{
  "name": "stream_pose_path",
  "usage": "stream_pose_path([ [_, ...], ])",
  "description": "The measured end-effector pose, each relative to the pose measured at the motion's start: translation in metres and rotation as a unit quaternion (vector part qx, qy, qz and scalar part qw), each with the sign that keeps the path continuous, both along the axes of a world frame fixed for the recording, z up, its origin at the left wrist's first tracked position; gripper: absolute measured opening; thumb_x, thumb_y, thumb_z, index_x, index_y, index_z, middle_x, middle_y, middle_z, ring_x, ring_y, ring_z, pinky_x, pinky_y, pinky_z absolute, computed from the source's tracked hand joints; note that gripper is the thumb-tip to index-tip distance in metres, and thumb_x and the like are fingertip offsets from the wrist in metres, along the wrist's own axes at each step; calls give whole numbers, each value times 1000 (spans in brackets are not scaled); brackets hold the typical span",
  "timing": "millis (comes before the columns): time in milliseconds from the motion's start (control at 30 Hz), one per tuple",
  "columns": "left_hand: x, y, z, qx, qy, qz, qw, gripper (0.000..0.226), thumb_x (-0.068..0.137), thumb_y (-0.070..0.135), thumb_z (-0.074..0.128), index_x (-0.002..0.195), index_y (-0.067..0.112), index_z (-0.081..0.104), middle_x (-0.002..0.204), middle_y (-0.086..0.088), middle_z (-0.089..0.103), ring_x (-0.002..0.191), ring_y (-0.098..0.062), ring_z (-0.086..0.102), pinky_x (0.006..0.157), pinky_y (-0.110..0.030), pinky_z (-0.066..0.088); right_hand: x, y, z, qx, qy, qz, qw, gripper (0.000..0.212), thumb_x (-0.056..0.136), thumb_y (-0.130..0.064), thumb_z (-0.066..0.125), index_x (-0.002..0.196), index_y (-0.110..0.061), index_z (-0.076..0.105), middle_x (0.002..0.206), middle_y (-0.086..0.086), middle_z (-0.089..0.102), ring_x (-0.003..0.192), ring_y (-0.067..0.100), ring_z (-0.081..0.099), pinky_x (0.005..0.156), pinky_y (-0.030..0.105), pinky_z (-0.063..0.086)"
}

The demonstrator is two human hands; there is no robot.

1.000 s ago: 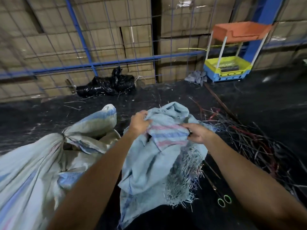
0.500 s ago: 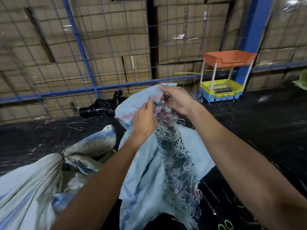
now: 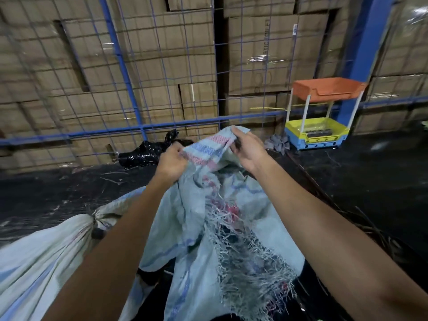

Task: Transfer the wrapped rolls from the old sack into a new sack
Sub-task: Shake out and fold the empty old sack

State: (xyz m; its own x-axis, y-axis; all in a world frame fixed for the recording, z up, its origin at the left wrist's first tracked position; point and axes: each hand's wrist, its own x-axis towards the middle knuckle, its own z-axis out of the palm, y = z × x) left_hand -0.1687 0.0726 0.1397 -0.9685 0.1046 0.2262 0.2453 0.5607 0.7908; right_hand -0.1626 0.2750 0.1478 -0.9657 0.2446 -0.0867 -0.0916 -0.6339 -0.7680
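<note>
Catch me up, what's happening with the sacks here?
A person holds up an empty woven sack with both hands: the left hand and right hand each grip its striped top edge, apparently working it open. A frayed edge hangs down the front. A full, tied-off sack lies to the left on the dark floor. No wrapped rolls are visible yet.

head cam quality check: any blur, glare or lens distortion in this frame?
Head view: dim overall; wide-angle bending curves the blue fence rail; glare on the shrink-wrapped boxes at upper right; motion blur softens the tied sack at lower left; both hands and the frayed sack stay fairly sharp.
</note>
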Motion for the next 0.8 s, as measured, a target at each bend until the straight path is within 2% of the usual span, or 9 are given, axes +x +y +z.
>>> stream_pose_path([
  [100,15,17,-10,-92,230,32,968,47,92,39,57,129,14,42,118,-4,50,103,-19,50,88,-40,42,-5,-21,10,29,19,37,999,6,96,-4,61,101,-7,62,92,9,67,71,10,67,64,17,58],
  [200,15,23,-10,-234,254,42,938,61,87,47,62,133,14,36,117,-10,55,104,-31,57,87,-45,47,0,-35,28,52,87,127,987,23,99,-1,52,120,4,59,111,19,68,93,20,70,86,26,58],
  [333,-7,0,25,54,51,33,997,21,96,11,49,115,14,56,93,-9,68,80,-27,64,63,-33,47,10,-43,20,188,93,101,972,24,101,-9,51,119,-12,65,115,7,71,107,24,67,99,36,53],
  [400,-14,-10,50,279,-133,20,951,21,94,7,47,107,7,64,85,-12,73,77,-29,69,67,-38,56,17,-50,0,324,19,24,946,16,97,-12,58,108,-20,67,108,0,69,103,21,66,93,31,54],
  [467,-15,-19,68,395,-232,-29,889,29,91,9,47,112,0,65,93,-20,74,81,-34,73,74,-48,60,21,-63,-21,375,-41,63,924,31,93,-23,67,123,-20,57,115,-2,63,97,12,64,80,19,50],
  [533,-17,-27,77,419,-272,-81,863,33,97,23,46,111,2,68,97,-18,75,79,-32,74,70,-41,59,22,-84,-37,415,-83,153,893,64,90,-35,70,144,-23,38,131,-3,54,107,12,59,87,20,46],
  [633,-35,-51,76,421,-266,-79,864,43,97,45,50,108,9,72,101,-15,75,85,-30,74,71,-38,59,8,-102,-53,505,-89,157,844,43,94,-34,64,132,-14,58,110,9,68,82,13,61,70,24,52],
  [700,-64,-92,72,443,-209,3,872,41,95,47,55,103,10,70,96,-12,74,87,-30,70,58,-32,57,-1,-93,-52,502,-97,72,856,32,97,-38,59,116,-14,69,81,6,69,63,9,60,54,23,47],
  [800,-92,-168,47,414,-213,115,878,34,101,41,42,102,14,61,105,-9,65,100,-28,62,63,-35,50,-3,-62,-42,531,-104,-89,836,28,96,-47,57,107,-24,69,92,2,67,89,20,63,78,38,49],
])
